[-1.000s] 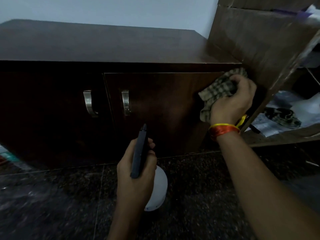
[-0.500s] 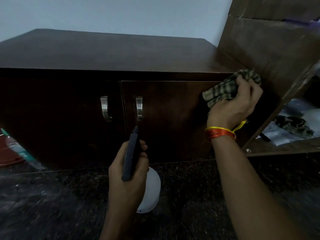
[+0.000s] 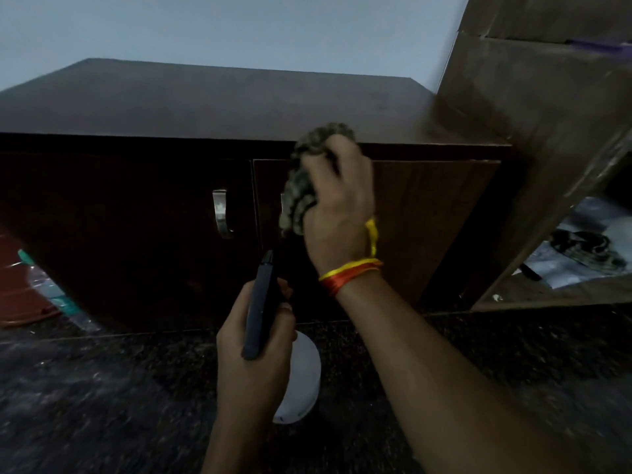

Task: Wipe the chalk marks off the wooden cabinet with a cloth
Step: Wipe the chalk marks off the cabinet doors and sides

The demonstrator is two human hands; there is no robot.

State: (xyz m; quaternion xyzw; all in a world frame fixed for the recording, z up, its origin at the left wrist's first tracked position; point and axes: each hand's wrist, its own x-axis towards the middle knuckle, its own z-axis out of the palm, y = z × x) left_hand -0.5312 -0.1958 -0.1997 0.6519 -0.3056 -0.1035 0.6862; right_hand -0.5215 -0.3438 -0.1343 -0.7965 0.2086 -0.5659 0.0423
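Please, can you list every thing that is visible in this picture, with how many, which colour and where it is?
cabinet: 1, dark brown wood, ahead, two doors shut
door handles: 2, silver, near the middle of the cabinet; the right one mostly hidden by the cloth
cloth: 1, greenish checked, bunched against the upper part of the right door
spray bottle: 1, white body with dark head, below the cabinet front
shelf unit: 1, lighter brown, at right, holding blurred items
floor: dark speckled
wrist threads: red and yellow, right wrist
left hand: 1, grips the spray bottle
right hand: 1, grips the cloth
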